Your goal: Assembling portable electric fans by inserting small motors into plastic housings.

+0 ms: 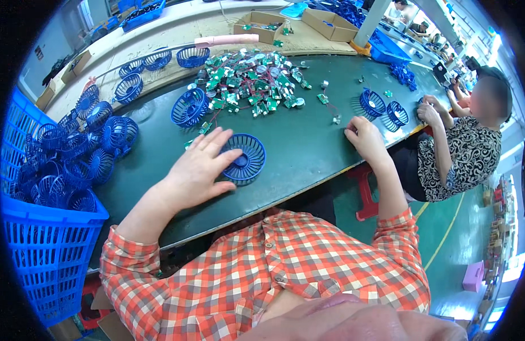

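A blue, round, slatted plastic basket point(253, 157) shows at the left hand point(195, 167), green-and-white flat circuit boards point(248, 82) beyond it, an orange-white-grey checked cloth shirt point(325, 250) behind

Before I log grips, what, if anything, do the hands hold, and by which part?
The left hand is spread partly over a round blue plastic basket, no grip visible; right hand: cannot tell.

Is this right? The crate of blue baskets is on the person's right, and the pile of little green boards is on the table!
Not quite: the head view shows the crate of blue baskets on the person's left. The little green boards are piled on the table.
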{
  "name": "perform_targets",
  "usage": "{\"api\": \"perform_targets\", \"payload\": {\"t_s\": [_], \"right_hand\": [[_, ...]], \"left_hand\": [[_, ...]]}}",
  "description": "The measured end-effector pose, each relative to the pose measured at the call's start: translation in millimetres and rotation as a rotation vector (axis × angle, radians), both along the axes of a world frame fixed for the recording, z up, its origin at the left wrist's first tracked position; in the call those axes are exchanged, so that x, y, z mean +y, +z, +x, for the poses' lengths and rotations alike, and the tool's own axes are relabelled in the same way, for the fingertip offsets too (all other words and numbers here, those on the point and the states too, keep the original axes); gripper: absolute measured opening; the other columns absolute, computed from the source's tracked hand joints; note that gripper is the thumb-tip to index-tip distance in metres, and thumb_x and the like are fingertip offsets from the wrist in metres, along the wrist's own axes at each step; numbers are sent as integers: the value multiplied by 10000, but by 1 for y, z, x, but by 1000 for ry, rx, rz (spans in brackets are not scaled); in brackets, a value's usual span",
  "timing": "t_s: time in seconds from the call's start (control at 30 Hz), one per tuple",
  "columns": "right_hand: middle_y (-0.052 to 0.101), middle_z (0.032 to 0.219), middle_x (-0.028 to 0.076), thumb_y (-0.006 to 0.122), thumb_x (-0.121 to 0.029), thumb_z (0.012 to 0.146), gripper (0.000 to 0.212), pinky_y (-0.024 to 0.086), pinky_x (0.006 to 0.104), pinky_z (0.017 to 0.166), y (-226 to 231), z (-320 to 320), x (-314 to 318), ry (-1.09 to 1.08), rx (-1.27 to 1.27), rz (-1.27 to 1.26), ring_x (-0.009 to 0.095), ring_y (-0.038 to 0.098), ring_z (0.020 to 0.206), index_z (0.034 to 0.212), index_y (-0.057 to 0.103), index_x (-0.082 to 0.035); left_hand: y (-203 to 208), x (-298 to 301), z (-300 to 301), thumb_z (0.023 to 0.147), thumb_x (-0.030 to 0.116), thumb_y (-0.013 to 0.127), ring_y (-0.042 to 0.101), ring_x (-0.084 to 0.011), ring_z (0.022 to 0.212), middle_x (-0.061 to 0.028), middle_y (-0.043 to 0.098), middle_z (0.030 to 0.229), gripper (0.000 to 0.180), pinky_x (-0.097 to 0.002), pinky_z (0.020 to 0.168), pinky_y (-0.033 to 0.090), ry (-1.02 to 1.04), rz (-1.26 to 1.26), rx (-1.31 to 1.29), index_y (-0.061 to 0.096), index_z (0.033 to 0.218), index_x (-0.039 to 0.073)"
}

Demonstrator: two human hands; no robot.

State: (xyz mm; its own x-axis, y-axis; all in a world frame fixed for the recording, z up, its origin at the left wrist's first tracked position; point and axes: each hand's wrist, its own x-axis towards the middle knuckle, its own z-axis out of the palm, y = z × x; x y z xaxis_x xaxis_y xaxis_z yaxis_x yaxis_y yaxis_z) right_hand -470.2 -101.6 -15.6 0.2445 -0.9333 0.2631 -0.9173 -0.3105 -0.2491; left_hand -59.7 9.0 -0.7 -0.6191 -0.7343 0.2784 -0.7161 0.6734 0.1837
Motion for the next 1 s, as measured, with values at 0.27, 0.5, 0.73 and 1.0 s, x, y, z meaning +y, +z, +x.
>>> {"api": "perform_targets", "payload": {"t_s": [0.27,0.5,0.73,1.0], "right_hand": [[654,981,145,737,-225,854,273,524,414,766,-20,-1,30,-114,-96,-206,334,663,841,1047,680,-40],[647,878,156,739,-215,857,257,518,389,725,-15,29,34,-99,-193,-92,315,654,801,1002,678,-12],[634,854,119,782,-96,803,249,500,331,686,21,110,81,397,-390,120,266,627,788,997,670,14],[650,903,109,767,-100,783,268,499,406,754,22,142,83,727,2,-52,322,614,861,1029,684,-32]], "left_hand": [[-2,0,-2,802,164,764,582,-342,1073,-153,611,1153,414,-434,922,494,85,123,-19,618,1170,43],[-14,3,-18,798,92,726,603,-320,937,-121,631,1011,282,-414,825,512,-6,43,102,644,1064,49],[-22,-2,-29,816,123,700,600,-301,934,-92,624,958,218,-408,802,513,-127,-29,178,643,1023,82],[-30,0,-23,855,146,671,611,-289,917,-95,626,913,128,-393,801,519,-132,-89,171,645,960,78]]}}
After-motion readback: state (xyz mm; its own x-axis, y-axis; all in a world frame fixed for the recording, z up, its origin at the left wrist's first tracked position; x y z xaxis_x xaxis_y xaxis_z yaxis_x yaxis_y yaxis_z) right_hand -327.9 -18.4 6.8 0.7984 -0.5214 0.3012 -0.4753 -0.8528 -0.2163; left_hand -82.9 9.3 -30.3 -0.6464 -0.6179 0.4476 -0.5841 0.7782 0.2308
